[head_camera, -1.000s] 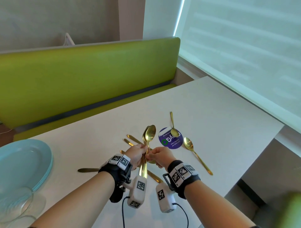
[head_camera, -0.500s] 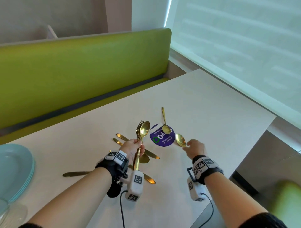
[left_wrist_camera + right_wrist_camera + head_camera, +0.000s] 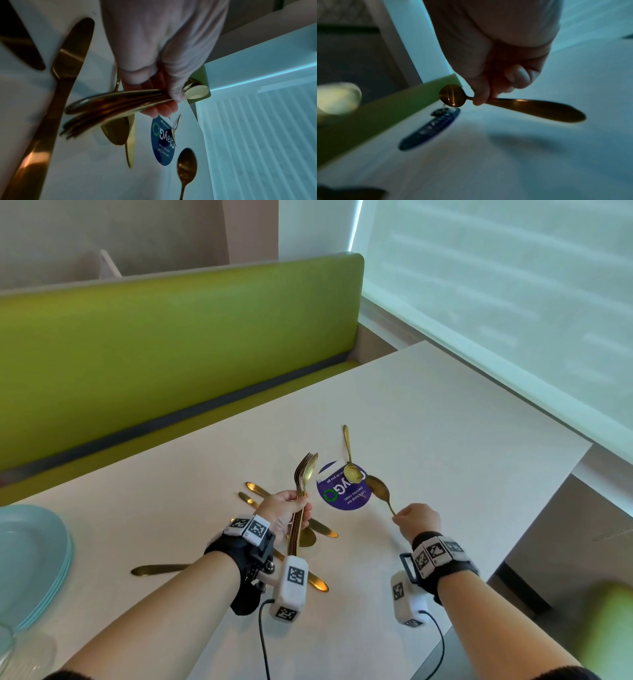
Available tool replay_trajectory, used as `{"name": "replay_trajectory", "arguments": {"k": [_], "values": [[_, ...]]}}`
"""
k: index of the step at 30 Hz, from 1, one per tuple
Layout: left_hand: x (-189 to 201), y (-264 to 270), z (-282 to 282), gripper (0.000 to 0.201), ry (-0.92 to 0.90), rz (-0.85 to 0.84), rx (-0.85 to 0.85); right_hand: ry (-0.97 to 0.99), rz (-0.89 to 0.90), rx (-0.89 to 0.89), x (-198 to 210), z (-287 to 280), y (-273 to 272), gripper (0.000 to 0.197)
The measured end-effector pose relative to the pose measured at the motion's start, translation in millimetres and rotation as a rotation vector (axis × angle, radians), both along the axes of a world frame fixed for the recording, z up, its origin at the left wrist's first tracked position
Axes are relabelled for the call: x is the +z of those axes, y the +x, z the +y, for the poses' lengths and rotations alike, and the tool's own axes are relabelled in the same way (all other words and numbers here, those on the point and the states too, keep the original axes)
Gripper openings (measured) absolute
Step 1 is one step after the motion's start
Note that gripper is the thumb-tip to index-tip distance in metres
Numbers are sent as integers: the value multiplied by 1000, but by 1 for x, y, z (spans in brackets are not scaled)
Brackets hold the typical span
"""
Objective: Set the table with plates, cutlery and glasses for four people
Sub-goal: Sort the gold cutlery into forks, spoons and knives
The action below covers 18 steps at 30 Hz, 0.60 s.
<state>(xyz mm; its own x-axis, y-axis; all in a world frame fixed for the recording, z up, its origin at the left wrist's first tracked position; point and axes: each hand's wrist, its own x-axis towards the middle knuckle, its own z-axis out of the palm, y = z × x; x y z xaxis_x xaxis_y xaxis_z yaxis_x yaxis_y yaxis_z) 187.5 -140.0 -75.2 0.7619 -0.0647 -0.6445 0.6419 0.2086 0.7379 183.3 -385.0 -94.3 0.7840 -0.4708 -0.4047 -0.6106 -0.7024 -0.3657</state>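
Note:
My left hand [image 3: 286, 513] grips a bundle of gold forks and spoons [image 3: 303, 484] upright over the white table [image 3: 445, 412]; the same bundle [image 3: 109, 106] crosses the left wrist view. My right hand [image 3: 416, 520] pinches the handle of a gold spoon [image 3: 378, 491], lifted off the table with its bowl toward the purple sticker [image 3: 342, 491]; the right wrist view shows that spoon [image 3: 452, 97] held between thumb and finger. Another gold spoon [image 3: 351, 463] lies with its bowl on the sticker. Gold knives [image 3: 257, 491] and one more spoon lie under my left hand.
Stacked pale blue plates [image 3: 30, 556] sit at the table's left, with clear glasses [image 3: 20, 648] at the lower left corner. A green bench [image 3: 171, 354] runs behind the table. A blinded window [image 3: 513, 302] lines the right side. The table's right edge drops off near my right wrist.
My right hand left the bundle, reached right to the spoon beside the sticker and has lifted it by its handle. The left hand keeps the bundle upright.

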Motion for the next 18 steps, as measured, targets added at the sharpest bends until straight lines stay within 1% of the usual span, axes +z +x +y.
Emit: {"name": "replay_trajectory", "arguments": {"k": [1, 3, 5, 6, 7, 9, 11, 15, 18], "values": [[0, 0, 0, 13, -11, 1, 7, 104, -57, -39, 3, 5, 2, 16], [0, 1, 1, 13, -39, 6, 11, 427, -136, -118, 14, 23, 2, 11], [2, 2, 2, 11, -76, 12, 11, 750, -136, -149, 23, 44, 1, 8], [3, 3, 3, 10, -91, 8, 9, 848, -114, -137, 25, 54, 3, 8], [5, 3, 3, 10, -99, 2, 7, 906, -81, -103, 27, 64, 3, 7], [7, 3, 4, 9, -111, -7, 8, 947, -15, -24, 28, 83, 4, 10], [8, 3, 6, 8, -124, -14, 13, 981, 28, 18, 25, 98, 3, 14], [8, 4, 12, 10, -105, -26, 5, 1081, 50, 19, 23, 116, 4, 12], [7, 6, 17, 10, -94, -30, -26, 1033, 12, -8, 27, 127, 5, 8]]}}
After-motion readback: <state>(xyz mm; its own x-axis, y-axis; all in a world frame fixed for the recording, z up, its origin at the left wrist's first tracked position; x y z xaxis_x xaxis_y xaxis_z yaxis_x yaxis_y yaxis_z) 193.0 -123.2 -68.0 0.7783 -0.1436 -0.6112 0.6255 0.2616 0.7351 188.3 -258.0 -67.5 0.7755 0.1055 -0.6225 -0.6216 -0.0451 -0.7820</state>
